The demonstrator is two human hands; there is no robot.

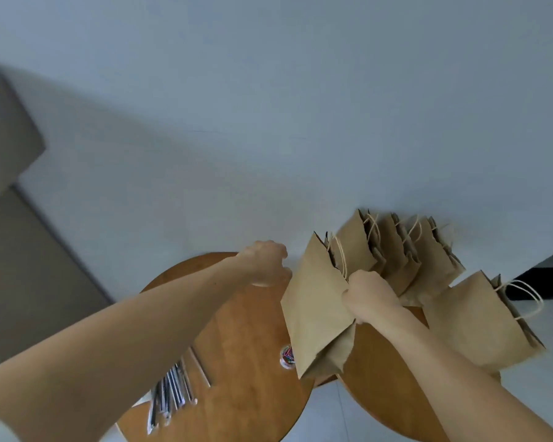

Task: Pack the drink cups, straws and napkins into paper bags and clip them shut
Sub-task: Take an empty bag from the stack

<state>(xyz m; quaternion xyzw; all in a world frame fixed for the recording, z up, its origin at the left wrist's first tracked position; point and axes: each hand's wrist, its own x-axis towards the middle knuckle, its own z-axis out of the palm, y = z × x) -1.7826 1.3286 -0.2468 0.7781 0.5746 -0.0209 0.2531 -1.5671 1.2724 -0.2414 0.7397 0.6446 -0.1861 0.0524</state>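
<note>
Roughly five paper bags (434, 266), one gripped by the right hand (369, 298).

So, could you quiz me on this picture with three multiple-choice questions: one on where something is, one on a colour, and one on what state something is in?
1. Where do the straws lie?
A) on the left table
B) inside a bag
C) on the floor

2. What colour are the bags?
A) white
B) brown
C) blue

3. The front bag is:
A) lying flat
B) gripped by the right hand
C) torn in half

Answers:
1 A, they lie in a bundle on its wooden top.
2 B, all of them are plain brown paper.
3 B, the fingers curl round its edge.
</note>
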